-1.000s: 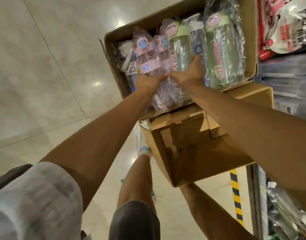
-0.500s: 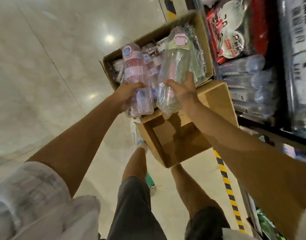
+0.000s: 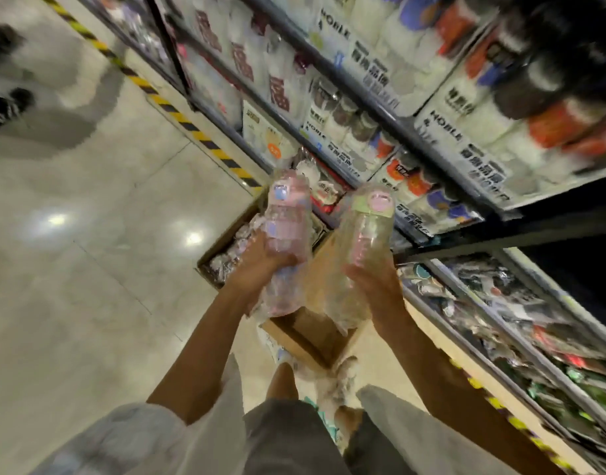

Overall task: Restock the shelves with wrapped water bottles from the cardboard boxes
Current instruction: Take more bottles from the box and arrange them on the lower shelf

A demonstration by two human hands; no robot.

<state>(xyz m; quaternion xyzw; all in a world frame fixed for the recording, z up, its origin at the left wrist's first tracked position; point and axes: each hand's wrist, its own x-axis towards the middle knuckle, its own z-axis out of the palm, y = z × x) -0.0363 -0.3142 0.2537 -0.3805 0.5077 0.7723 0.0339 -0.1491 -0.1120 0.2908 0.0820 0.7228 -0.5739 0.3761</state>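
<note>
My left hand point(image 3: 257, 269) grips a plastic-wrapped pink bottle point(image 3: 287, 231) held upright in front of me. A wrapped bottle with a green lid point(image 3: 363, 248) stands in my right hand point(image 3: 373, 286), which grips its lower half. Both bottles are raised above the open cardboard box point(image 3: 222, 241) on the floor, which holds several more wrapped bottles. A second, open brown box point(image 3: 311, 334) lies below my hands. The shelves point(image 3: 414, 132) rise to the right, close to the green-lidded bottle.
The shelving is packed with boxed cups and bottles; a lower bin point(image 3: 500, 320) holds wrapped goods. A yellow-black striped line point(image 3: 178, 114) runs along the shelf base. Shiny tiled floor point(image 3: 89, 234) spreads to the left, with someone's dark shoe point(image 3: 6, 104) at the far left.
Both hands have lifted the two bottles out of the box and up toward the shelves. My view has swung up and right, so the shelves now fill the right side.
</note>
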